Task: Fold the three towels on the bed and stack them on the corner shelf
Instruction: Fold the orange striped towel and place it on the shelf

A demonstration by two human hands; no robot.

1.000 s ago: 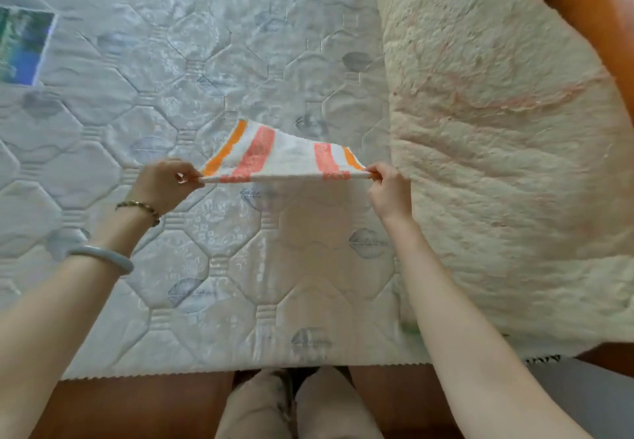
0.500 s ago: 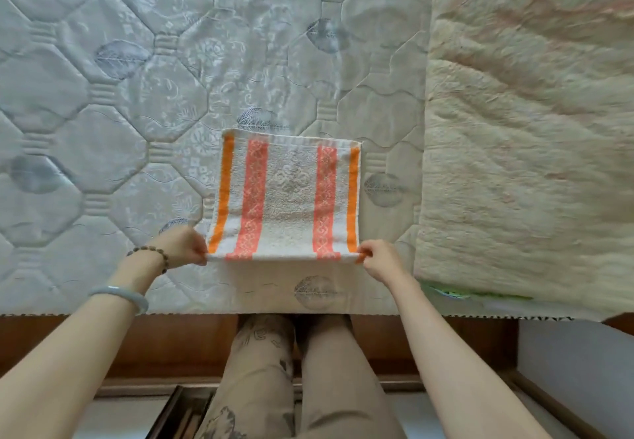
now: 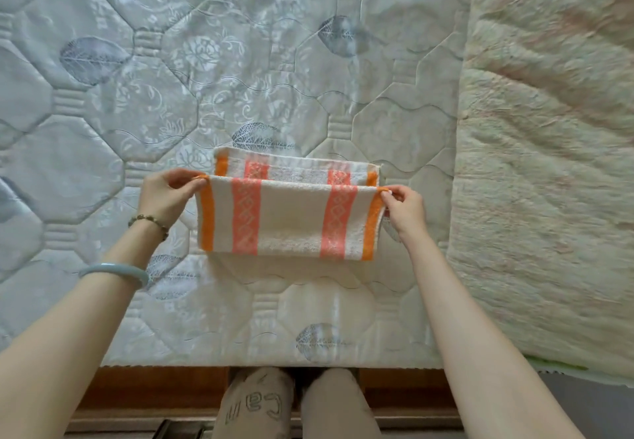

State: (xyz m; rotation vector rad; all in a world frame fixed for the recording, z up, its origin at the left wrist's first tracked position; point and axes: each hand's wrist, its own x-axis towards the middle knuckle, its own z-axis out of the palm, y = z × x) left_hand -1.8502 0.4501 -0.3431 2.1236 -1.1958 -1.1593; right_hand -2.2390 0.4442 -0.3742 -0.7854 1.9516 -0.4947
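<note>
The striped towel (image 3: 291,219), white with orange edge bands and coral patterned stripes, lies at the centre of the frame on the quilted mattress (image 3: 240,61), doubled over on itself. Its upper layer faces the camera and stops short of the far edge, so a narrow strip of the lower layer shows beyond it. A soft shadow falls on the mattress just below the near fold. The left hand (image 3: 164,195) pinches the upper layer's left corner between thumb and fingertips, and the right hand (image 3: 404,212) pinches its right corner the same way, so the top edge runs taut and nearly level between them. The left wrist wears a beaded bracelet (image 3: 149,220), and a pale green bangle (image 3: 113,272) sits lower on that forearm. The mattress cover is pale grey-blue with stitched octagons and printed leaves, and it fills the upper left and middle of the frame. A cream, rumpled blanket (image 3: 549,181) with faint reddish markings covers the right side of the frame, near the towel but apart from it. Along the bottom runs the wooden bed frame (image 3: 154,383), with the person's beige trousers (image 3: 254,404) at the bottom centre, lettering visible on one leg.
</note>
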